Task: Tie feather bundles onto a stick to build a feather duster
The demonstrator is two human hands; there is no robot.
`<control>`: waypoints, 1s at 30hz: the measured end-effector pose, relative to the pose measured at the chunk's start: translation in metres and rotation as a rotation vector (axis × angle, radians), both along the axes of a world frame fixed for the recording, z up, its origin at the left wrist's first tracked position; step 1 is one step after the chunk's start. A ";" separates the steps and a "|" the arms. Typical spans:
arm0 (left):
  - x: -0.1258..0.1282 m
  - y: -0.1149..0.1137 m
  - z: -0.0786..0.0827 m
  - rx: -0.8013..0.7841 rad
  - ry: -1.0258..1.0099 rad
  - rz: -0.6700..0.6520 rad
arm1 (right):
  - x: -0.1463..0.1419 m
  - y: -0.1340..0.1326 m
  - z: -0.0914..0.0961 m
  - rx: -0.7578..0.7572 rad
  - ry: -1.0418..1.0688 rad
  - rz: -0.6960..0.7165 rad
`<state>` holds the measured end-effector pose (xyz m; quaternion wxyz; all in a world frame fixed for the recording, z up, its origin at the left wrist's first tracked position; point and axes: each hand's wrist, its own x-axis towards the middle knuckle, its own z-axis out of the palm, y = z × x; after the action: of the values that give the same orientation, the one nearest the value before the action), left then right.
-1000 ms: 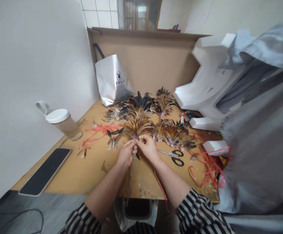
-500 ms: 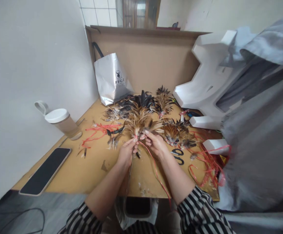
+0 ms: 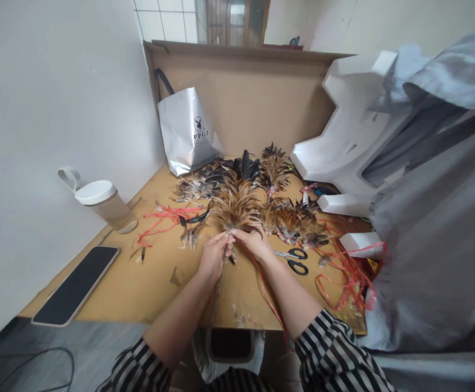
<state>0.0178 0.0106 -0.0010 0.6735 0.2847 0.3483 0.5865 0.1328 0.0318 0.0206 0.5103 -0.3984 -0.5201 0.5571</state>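
Tan tabletop (image 3: pixel 156 288): phone (image 3: pixel 76 286), lidded cup (image 3: pixel 110 209), silver bag (image 3: pixel 186 133), scissors (image 3: pixel 288 256), feather bundles (image 3: pixel 275 173), red strips (image 3: pixel 170 212).

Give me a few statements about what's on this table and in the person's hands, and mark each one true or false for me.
1. The left hand and right hand meet at the base of a brown feather bunch. True.
2. The scissors lie to the left of both hands. False: the scissors lie to the right, beside the right forearm.
3. The phone lies with a dark screen facing up. True.
4. The cup has no lid. False: a white lid covers it.
5. A silver bag stands behind the phone and cup, toward the table's far edge. True.
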 end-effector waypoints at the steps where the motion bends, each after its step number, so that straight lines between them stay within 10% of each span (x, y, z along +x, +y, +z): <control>1: 0.000 -0.001 0.001 0.004 0.009 0.008 | 0.000 0.000 0.001 0.040 -0.005 0.001; 21: -0.001 0.001 -0.007 0.102 0.178 0.076 | -0.008 0.003 -0.010 0.077 0.070 -0.204; 30: -0.024 -0.003 0.010 0.157 0.199 0.180 | -0.003 -0.007 -0.009 -0.273 0.059 0.314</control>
<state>-0.0060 0.0081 0.0092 0.5559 0.3609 0.3904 0.6390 0.1301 0.0249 0.0114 0.3736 -0.3614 -0.4803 0.7065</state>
